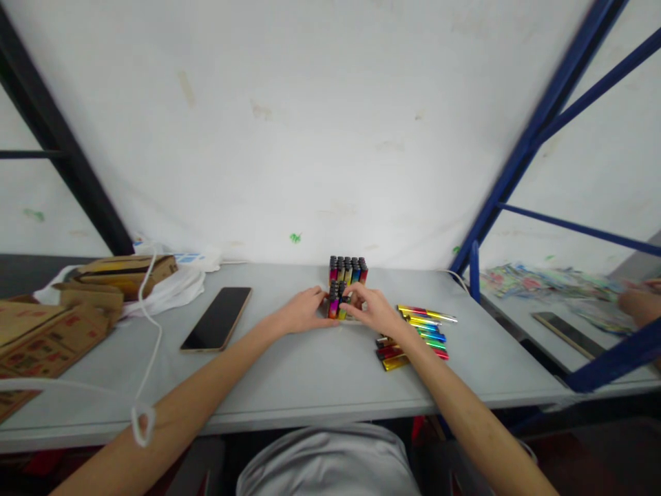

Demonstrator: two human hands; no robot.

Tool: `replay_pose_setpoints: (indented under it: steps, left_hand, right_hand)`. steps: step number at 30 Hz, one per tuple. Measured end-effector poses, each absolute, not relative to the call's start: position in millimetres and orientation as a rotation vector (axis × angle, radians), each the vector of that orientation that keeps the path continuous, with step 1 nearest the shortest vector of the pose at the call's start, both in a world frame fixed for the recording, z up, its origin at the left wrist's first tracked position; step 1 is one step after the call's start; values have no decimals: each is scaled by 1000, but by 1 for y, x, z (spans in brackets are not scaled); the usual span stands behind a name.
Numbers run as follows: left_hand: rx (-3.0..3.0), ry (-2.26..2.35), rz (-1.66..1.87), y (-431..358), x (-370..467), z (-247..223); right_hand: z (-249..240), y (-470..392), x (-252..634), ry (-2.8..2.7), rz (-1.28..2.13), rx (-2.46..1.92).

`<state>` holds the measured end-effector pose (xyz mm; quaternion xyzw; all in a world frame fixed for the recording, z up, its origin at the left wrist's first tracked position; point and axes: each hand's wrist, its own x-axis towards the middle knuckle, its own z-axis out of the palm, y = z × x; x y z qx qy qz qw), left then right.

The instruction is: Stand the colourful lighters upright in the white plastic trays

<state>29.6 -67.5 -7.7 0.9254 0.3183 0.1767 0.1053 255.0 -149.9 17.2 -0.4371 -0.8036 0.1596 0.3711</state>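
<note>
Two groups of upright lighters stand near the wall: a larger block of lighters (356,270) with dark tops behind, and a smaller cluster of lighters (334,304) in front. At the left side of the small cluster my left hand (302,311) is curled against it, thumb low in front and fingers bent. My right hand (376,311) closes thumb and fingers on a yellowish lighter (343,311) at the cluster's right side; its fingers partly hide it. Beside my right forearm lies a row of loose, shiny coloured lighters (434,335), partly covered by the arm.
A black-screened phone (217,320) lies left on the grey table (289,386). Further left are opened cardboard boxes (56,331), white plastic bags (178,289) and a white cable (155,337). A blue metal frame (516,165) stands right; beyond it are another phone (568,334) and another person's hand (640,303).
</note>
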Motion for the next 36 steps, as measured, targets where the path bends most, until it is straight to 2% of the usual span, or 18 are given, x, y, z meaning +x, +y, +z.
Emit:
replay_pose_setpoints:
  steps: [4, 9, 12, 17, 25, 30, 36]
  left_hand:
    - [2732, 940, 507, -69, 29, -5]
    - [2737, 926, 474, -70, 29, -1]
    - [2725, 919, 485, -71, 29, 0]
    - [2729, 907, 483, -71, 29, 2]
    - [2738, 899, 491, -70, 28, 1]
    - [2751, 921, 461, -71, 29, 1]
    - [2746, 907, 471, -71, 29, 3]
  right_hand:
    - [20, -150, 262, -2010, 382, -1145]
    - [41, -141, 300, -1864, 52, -1309]
    - [59, -142, 337, -1908, -19, -1437]
    - [63, -171, 407, -1925, 119, -1605]
    - [7, -212, 491, -1941, 339, -1898]
    - [-7, -210, 497, -1838, 207, -1885]
    - [16, -191, 463, -1654, 334, -1614]
